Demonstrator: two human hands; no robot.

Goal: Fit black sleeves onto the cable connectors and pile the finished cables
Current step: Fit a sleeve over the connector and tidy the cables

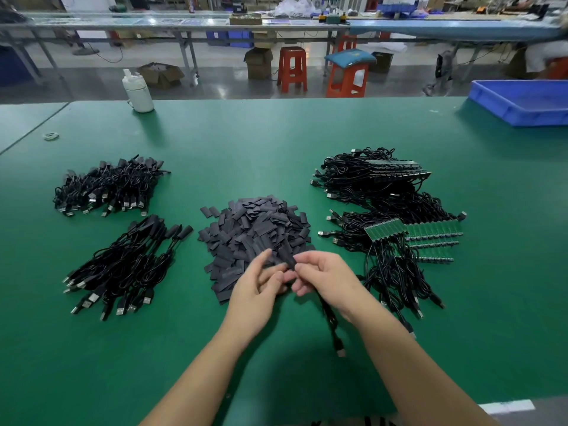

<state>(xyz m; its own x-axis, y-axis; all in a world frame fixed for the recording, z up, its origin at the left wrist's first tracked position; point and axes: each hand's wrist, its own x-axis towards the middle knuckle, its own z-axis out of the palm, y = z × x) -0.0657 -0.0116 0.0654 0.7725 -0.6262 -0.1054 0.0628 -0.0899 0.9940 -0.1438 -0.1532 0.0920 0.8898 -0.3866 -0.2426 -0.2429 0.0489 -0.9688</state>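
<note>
My right hand (319, 273) pinches a sleeve (287, 260), seemingly already on the connector, its long axis slanting up-left toward my left hand (256, 287), whose fingers curl against it. The cable (332, 325) trails back toward me over the mat (246, 142).

We see a green table mat (276, 142) under everything, with a heap of matt charcoal-black sleeves (255, 238) at its middle and glossy black cables (123, 265) tipped with silvery plugs to the left. On the right, more black cables carry bright green circuit boards (430, 233). Farther off we make out a blue bin (519, 103), a white bottle (138, 90) and orange-red stools (292, 69), one topped by a teal cushion (350, 56).
</note>
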